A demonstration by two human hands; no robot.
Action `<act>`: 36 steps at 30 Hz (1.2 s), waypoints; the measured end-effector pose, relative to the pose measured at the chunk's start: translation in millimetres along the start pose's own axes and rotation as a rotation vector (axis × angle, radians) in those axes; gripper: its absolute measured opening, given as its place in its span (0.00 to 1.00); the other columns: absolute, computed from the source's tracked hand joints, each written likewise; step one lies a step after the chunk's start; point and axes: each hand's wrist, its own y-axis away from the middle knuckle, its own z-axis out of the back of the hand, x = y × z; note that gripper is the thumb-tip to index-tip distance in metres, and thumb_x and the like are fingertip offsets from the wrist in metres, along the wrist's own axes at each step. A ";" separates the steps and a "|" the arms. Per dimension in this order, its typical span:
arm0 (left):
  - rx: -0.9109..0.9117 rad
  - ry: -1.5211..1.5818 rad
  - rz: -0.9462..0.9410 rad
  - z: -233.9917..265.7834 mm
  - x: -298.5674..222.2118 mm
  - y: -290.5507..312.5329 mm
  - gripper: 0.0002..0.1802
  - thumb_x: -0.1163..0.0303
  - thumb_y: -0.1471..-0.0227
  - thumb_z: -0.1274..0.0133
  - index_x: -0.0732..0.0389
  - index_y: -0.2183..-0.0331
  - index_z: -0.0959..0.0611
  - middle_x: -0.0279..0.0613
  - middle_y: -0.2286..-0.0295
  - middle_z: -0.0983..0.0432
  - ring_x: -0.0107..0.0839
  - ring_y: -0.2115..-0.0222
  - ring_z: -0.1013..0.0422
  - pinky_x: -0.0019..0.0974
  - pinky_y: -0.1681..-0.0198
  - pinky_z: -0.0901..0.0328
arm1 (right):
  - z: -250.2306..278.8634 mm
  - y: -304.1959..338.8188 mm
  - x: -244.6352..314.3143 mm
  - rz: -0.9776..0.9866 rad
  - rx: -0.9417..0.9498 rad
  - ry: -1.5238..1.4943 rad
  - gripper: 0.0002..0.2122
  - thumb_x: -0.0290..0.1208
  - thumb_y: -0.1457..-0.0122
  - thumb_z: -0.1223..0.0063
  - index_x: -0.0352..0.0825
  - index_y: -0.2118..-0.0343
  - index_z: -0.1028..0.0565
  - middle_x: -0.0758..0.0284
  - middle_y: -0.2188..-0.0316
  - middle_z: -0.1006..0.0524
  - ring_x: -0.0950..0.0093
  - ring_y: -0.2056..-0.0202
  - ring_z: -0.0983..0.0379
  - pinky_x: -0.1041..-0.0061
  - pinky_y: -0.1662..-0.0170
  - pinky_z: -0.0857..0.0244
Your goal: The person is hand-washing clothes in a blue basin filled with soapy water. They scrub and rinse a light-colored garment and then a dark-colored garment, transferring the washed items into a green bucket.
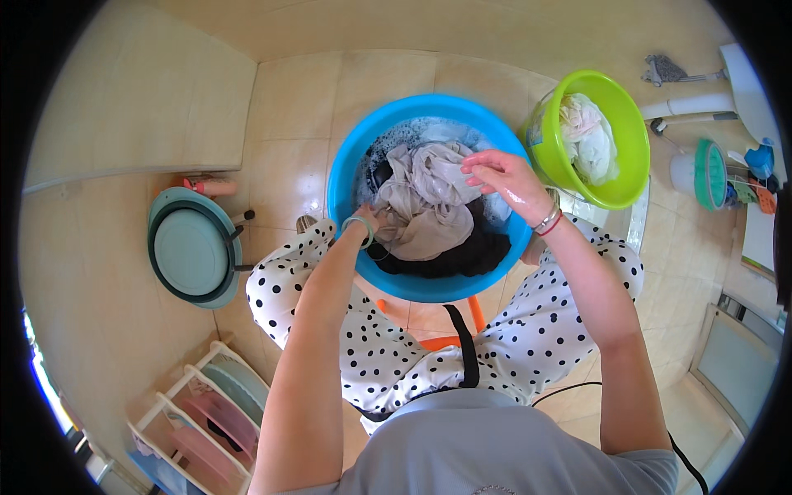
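A blue basin (346, 165) in front of me holds sudsy water and wet laundry. On top lies a bunched pale beige garment (421, 223), with dark cloth (462, 260) beneath and around it. My left hand (367, 219), a pale green bangle at its wrist, is at the garment's left edge, its fingers closed on the fabric and partly hidden by it. Over the basin's right side, my right hand (507, 177) is raised with wet fingers stretched and apart, holding nothing. Its wrist carries a silver bangle and a red cord.
A lime green bucket (631, 157) with white cloth (590, 140) stands right of the basin. Collapsible teal basins (191, 252) lean against the left wall. A white rack (177, 412) holding several basins is at lower left. An orange stool (477, 313) shows between my legs.
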 end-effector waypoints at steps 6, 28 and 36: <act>-0.121 -0.178 -0.051 5.4 -22.5 26.6 0.44 0.43 0.59 0.42 0.68 0.50 0.33 0.55 0.50 0.34 0.47 0.49 0.36 0.41 0.47 0.41 | 8.6 1.6 -4.4 -0.039 -0.013 0.000 0.11 0.30 0.41 0.52 0.30 0.60 0.25 0.68 0.64 0.22 0.81 0.67 0.26 0.82 0.66 0.34; 0.042 0.554 -0.963 91.4 -128.1 194.9 0.09 0.67 0.47 0.47 0.62 0.65 0.20 0.37 0.68 0.28 0.31 0.61 0.36 0.33 0.55 0.42 | -17.9 9.2 -2.3 0.304 0.175 0.373 0.13 0.21 0.53 0.46 0.31 0.61 0.25 0.61 0.65 0.23 0.69 0.59 0.27 0.73 0.54 0.35; -0.147 0.233 -0.855 92.8 -123.3 186.0 0.12 0.64 0.49 0.44 0.63 0.67 0.20 0.38 0.71 0.27 0.29 0.68 0.32 0.32 0.63 0.37 | -14.3 19.0 -1.4 0.629 -0.096 0.680 0.05 0.22 0.56 0.42 0.35 0.75 0.27 0.67 0.75 0.25 0.67 0.69 0.30 0.72 0.65 0.36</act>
